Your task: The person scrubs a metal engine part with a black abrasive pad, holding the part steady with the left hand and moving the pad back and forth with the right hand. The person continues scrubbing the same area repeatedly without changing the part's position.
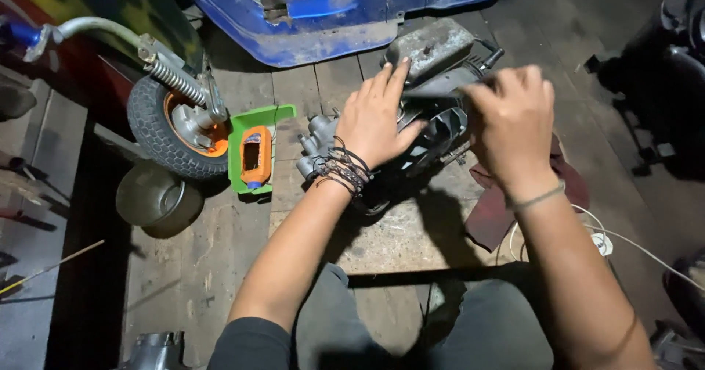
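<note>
A scooter repair workshop: a blue scooter body panel (323,17), a small front wheel (176,124) and a greasy engine (418,105) lie on rough wooden floor planks (198,267)

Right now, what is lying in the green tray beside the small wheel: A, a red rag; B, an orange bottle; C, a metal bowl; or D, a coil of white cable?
B: an orange bottle lies flat inside the green tray, just right of the small wheel.
</note>
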